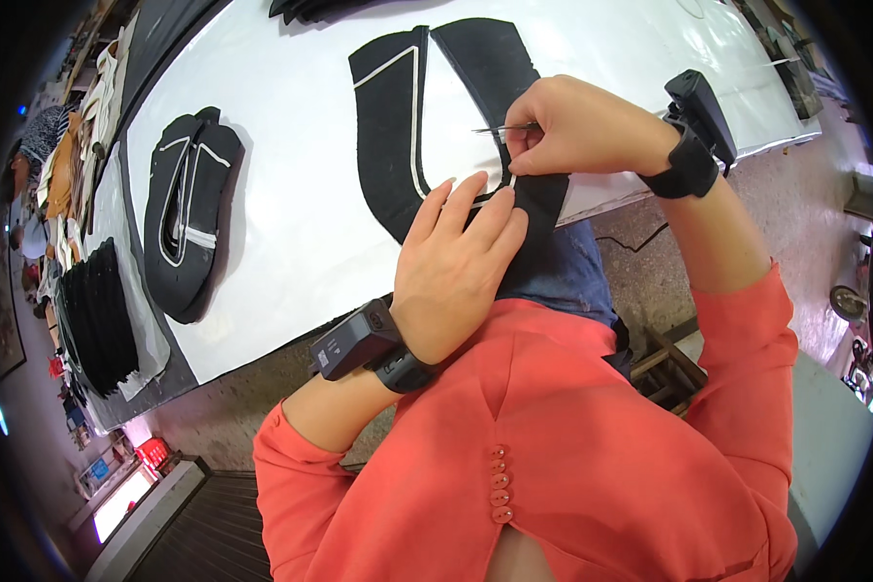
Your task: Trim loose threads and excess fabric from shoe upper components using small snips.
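Observation:
A black U-shaped piece (383,126), looking like a shoe upper, lies on the white tabletop in front of me. A narrow white strip (416,116) follows its inner edge up the left side and round the bottom curve. My left hand (456,252) rests with fingers spread on the lower curve, fingertips beside the strip. Over the right side, my right hand (567,126) is closed on a thin pointed metal tool (495,129), whose tip points left across the U's opening. The tool's other end is hidden in the hand. White strip shows just below the right thumb.
Left on the white table (291,194) sits a stack of similar black pieces (194,213) with white strips. Folded black material (97,315) hangs at the far left edge, and more black pieces (315,8) lie at the back. The table's front edge runs near my body.

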Demonstrator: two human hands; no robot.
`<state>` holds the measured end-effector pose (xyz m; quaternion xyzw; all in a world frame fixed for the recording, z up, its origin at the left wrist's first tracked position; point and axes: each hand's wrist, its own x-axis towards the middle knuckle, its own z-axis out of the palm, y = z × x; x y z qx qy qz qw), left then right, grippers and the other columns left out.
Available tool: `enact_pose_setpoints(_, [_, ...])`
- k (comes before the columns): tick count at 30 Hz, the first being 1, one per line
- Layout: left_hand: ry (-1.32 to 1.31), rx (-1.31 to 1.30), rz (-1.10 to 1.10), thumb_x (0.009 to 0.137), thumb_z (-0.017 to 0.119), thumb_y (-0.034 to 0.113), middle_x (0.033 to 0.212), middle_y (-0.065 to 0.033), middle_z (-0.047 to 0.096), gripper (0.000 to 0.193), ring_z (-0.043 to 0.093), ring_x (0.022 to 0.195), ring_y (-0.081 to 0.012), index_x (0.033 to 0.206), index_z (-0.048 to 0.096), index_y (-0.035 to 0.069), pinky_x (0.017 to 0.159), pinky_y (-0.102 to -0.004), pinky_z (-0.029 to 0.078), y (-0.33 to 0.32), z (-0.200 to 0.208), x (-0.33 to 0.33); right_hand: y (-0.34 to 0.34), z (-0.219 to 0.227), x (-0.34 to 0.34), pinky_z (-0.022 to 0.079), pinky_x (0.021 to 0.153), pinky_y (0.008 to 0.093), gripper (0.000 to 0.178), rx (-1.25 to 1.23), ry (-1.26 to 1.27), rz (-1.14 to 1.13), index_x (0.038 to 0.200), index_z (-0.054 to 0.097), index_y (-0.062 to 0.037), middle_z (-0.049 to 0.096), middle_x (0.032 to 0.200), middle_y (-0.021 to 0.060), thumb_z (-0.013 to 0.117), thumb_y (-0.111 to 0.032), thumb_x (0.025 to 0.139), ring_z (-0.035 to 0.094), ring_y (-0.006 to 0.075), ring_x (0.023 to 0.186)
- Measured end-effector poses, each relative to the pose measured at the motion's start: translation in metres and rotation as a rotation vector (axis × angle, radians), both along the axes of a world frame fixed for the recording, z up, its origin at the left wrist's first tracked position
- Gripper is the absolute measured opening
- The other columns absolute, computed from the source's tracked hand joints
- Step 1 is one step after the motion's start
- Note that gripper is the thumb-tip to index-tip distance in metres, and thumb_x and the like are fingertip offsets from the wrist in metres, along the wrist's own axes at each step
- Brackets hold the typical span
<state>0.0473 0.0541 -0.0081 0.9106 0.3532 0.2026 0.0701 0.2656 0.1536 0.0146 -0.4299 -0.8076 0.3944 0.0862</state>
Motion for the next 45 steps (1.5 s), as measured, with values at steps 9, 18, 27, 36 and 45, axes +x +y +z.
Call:
enact_pose_setpoints(9, [0.068, -0.026, -0.017, 0.089, 0.060, 0.005, 0.129, -0.0075, 0.067, 0.022, 0.058, 0.128, -0.0319, 0.110, 0.067, 0.006, 0.109, -0.0508, 0.043, -0.007, 0.007, -0.018, -0.031, 0.005, -0.007, 0.050, 0.062, 0.0325, 0.020, -0.072, 0.019, -0.143, 0.080, 0.069, 0.0039, 0.064, 0.065, 0.0132, 0.071, -0.016, 0.080, 0.062, 0.0213, 0.061])
enact_pose_setpoints(18, [0.067, -0.016, -0.027, 0.091, 0.061, 0.006, 0.131, -0.0065, 0.067, 0.020, 0.058, 0.128, -0.0304, 0.110, 0.067, 0.007, 0.107, -0.0490, 0.045, -0.007, 0.006, -0.017, -0.015, 0.010, -0.014, 0.048, 0.060, 0.0342, 0.022, -0.040, 0.087, -0.054, 0.078, 0.068, 0.0053, 0.062, 0.064, 0.0141, 0.070, -0.017, 0.078, 0.060, 0.0240, 0.060])
enact_pose_setpoints(27, [0.016, -0.018, 0.012, 0.085, 0.061, 0.002, 0.127, -0.0081, 0.066, 0.026, 0.058, 0.127, -0.0323, 0.110, 0.066, 0.006, 0.108, -0.0499, 0.045, -0.004, 0.002, -0.007, -0.007, 0.003, -0.012, 0.048, 0.058, 0.0338, 0.022, -0.012, -0.065, -0.062, 0.077, 0.068, 0.0044, 0.062, 0.065, 0.0150, 0.073, -0.017, 0.076, 0.060, 0.0219, 0.059])
enact_pose_setpoints(36, [-0.005, -0.020, 0.038, 0.086, 0.061, 0.003, 0.128, -0.0082, 0.066, 0.022, 0.058, 0.127, -0.0325, 0.107, 0.066, 0.005, 0.108, -0.0512, 0.044, -0.004, 0.002, -0.002, 0.000, 0.000, -0.003, 0.049, 0.059, 0.0338, 0.023, 0.094, 0.021, -0.014, 0.078, 0.069, 0.0044, 0.063, 0.066, 0.0143, 0.074, -0.018, 0.078, 0.061, 0.0220, 0.060])
enact_pose_setpoints(45, [0.048, 0.011, 0.015, 0.086, 0.060, 0.003, 0.127, -0.0072, 0.067, 0.020, 0.058, 0.127, -0.0316, 0.105, 0.066, 0.006, 0.110, -0.0506, 0.043, -0.005, 0.007, -0.008, -0.019, 0.009, -0.005, 0.049, 0.059, 0.0343, 0.022, -0.103, 0.020, -0.109, 0.078, 0.069, 0.0035, 0.063, 0.064, 0.0141, 0.072, -0.018, 0.078, 0.060, 0.0225, 0.058])
